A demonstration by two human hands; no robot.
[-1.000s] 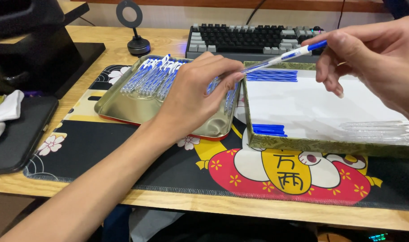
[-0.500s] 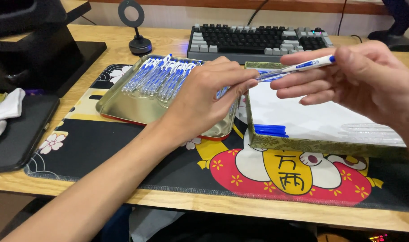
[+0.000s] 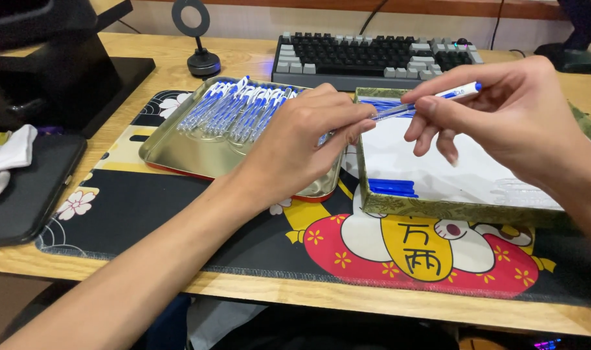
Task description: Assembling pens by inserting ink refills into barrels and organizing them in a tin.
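Observation:
My right hand [image 3: 515, 116] holds a clear pen with a blue end [image 3: 431, 100] by its rear part, above a shallow patterned box [image 3: 451, 209] lined with white paper. My left hand [image 3: 302, 146] pinches the pen's front tip with thumb and fingers. Inside the box lie blue pen caps [image 3: 392, 188] at the near left and clear pen parts [image 3: 525, 192] at the near right. To the left, a gold metal tray [image 3: 192, 152] holds several more blue and clear pens [image 3: 234, 110]; my left hand hovers over its right edge.
A patterned desk mat [image 3: 399, 253] covers the wooden desk [image 3: 308, 295]. A keyboard [image 3: 373, 58] sits behind the box. A small ring stand [image 3: 201, 61], a black monitor base [image 3: 68, 84], a dark pad [image 3: 30, 194] and a white cloth [image 3: 7, 155] are at the left.
My right hand has brought the pen leftward and lower over the box. My left hand rose from the tray and now pinches the pen's tip.

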